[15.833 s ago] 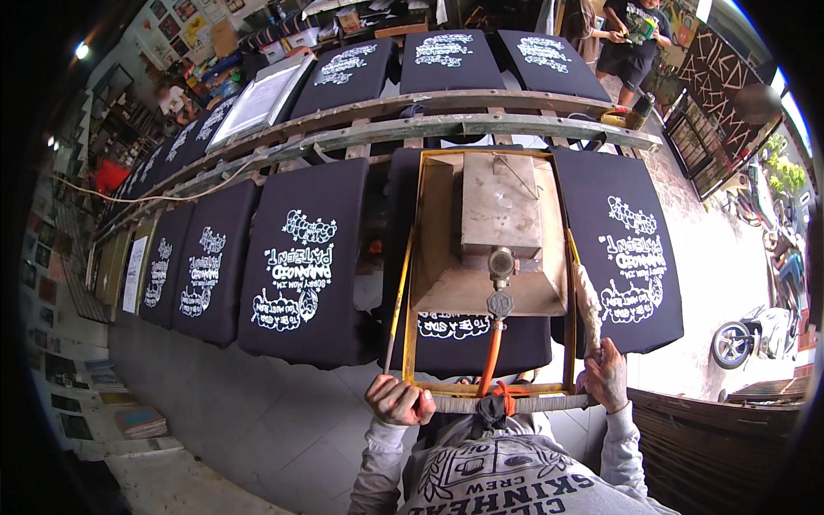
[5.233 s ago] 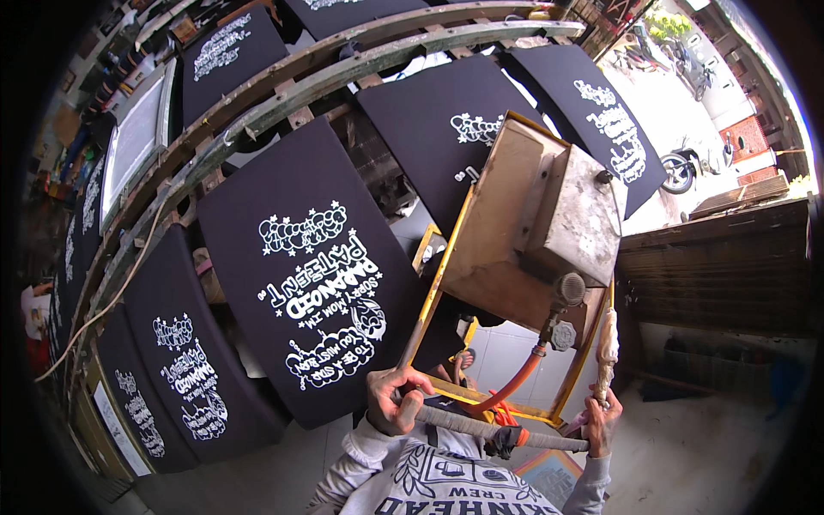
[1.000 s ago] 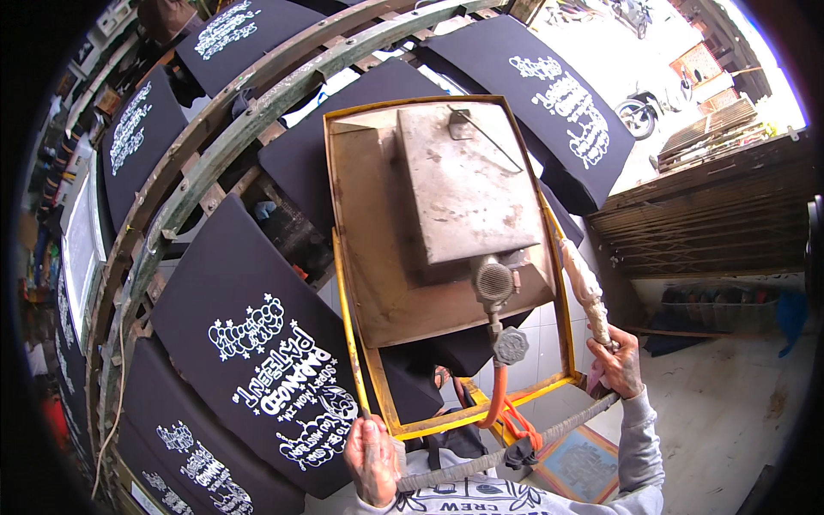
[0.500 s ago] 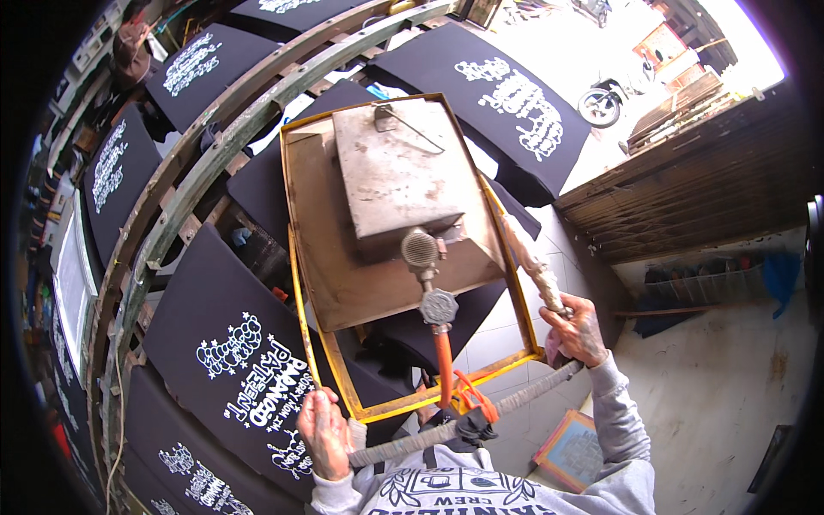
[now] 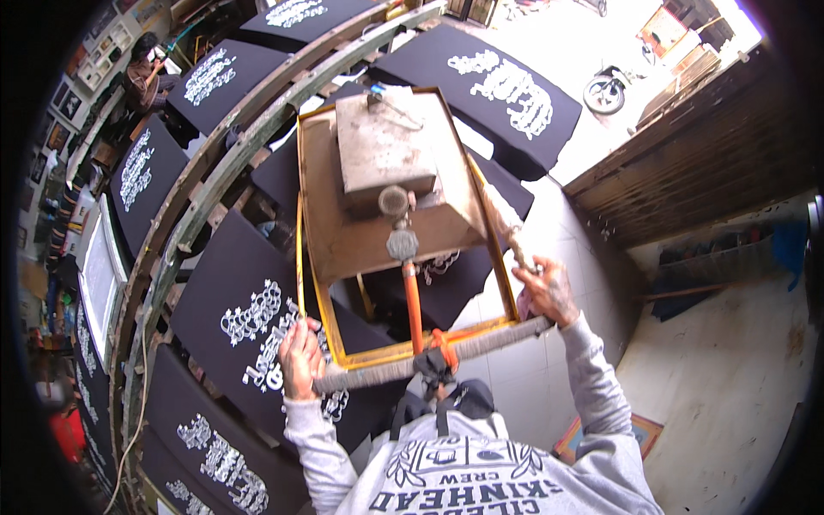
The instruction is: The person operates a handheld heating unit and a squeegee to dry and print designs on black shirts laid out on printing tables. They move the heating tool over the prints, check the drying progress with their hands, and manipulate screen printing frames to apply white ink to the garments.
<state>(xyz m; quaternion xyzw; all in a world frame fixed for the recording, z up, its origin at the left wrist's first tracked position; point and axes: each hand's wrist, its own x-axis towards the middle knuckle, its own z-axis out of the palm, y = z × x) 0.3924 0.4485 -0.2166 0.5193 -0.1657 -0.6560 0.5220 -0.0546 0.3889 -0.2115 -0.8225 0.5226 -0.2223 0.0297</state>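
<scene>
Two hands [image 5: 300,359] hold one yellow frame [image 5: 481,330] around one metal hood [image 5: 386,156].

pale grey tiled floor [image 5: 575,240]; dark ribbed panel [image 5: 695,176] along right; harsh daylight glare on ground [image 5: 558,34] upper right; framed pictures [image 5: 67,101] hung upper left.

Metal hood [image 5: 382,154] | stained, box-topped | in yellow frame [image 5: 378,353] | over black shirt [image 5: 459,290]
</scene>
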